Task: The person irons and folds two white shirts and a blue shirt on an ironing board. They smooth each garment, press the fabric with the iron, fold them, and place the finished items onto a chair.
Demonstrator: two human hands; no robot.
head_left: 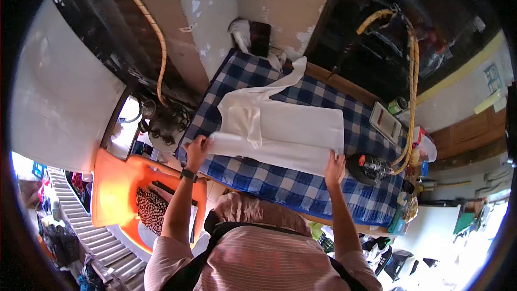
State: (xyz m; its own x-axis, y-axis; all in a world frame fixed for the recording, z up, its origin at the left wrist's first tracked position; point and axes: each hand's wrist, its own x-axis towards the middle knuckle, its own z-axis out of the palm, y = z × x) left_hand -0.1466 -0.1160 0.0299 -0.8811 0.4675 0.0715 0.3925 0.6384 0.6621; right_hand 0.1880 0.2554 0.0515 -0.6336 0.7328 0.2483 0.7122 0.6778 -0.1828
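Note:
A white long-sleeved shirt (301,121) lies spread on a blue checked cloth (253,175) that covers the table. One sleeve stretches toward the back, and a strip along the near side looks folded over. My left hand (198,150), with a dark band on its wrist, pinches the shirt's near left corner. At the near right corner, by the hem, my right hand (335,169) has its fingers closed on the fabric. An iron (369,168) rests on the checked cloth just right of my right hand.
A yellow-black cord (413,75) hangs down to the iron. A tray (385,123) and a can (397,105) stand at the right back. The orange chair (116,188), holding a patterned cloth, is at left. Bundled fabric (249,35) sits at the far corner.

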